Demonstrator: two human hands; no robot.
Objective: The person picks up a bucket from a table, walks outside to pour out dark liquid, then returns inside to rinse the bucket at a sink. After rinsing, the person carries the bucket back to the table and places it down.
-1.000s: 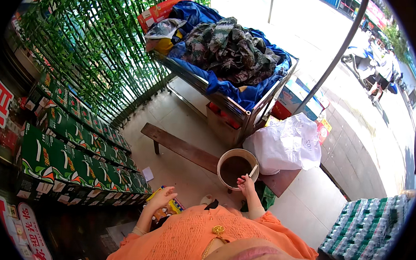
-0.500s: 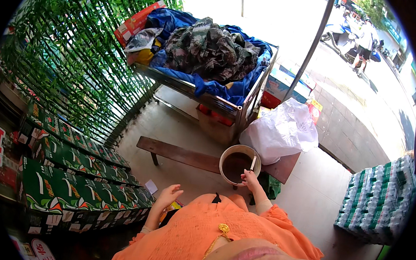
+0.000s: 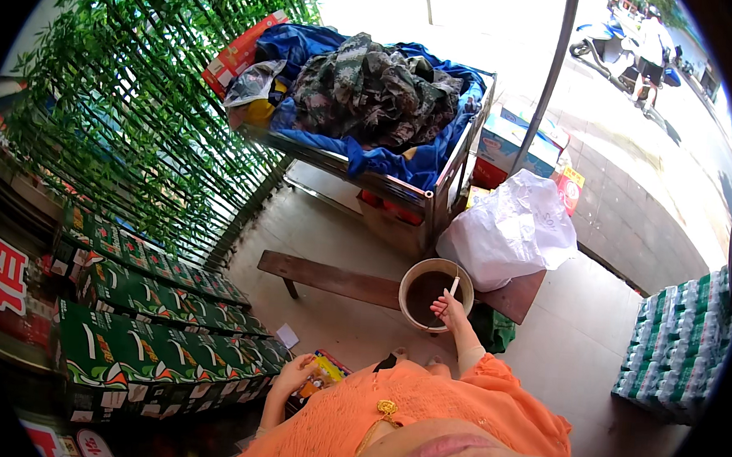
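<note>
A cream round bucket (image 3: 403,302) with dark brown liquid in it stands at the wooden bench, right of centre. Its thin handle carries a white grip (image 3: 456,283) and crosses above the opening. At the lower end of that grip is my right hand (image 3: 448,308), fingers curled round the handle, partly hidden from above. My left hand (image 3: 292,376) hangs by my left side, fingers loosely apart, with nothing seen in it. Beside it, low down, lie colourful yellow and red packets (image 3: 324,372), partly covered by my orange top.
The bench (image 3: 329,278) bears a white plastic bag (image 3: 513,229). Behind stands a metal-framed cart (image 3: 386,179) with blue cloth and camouflage clothing (image 3: 374,95). Green cartons (image 3: 157,354) line the left, wrapped bottle packs (image 3: 677,348) the right. Artificial bamboo (image 3: 165,90) screens the far left.
The view has shifted, so the surroundings sit further right. My right hand has moved slightly further over the bucket. My left hand has lowered beside the packets, now more in sight.
</note>
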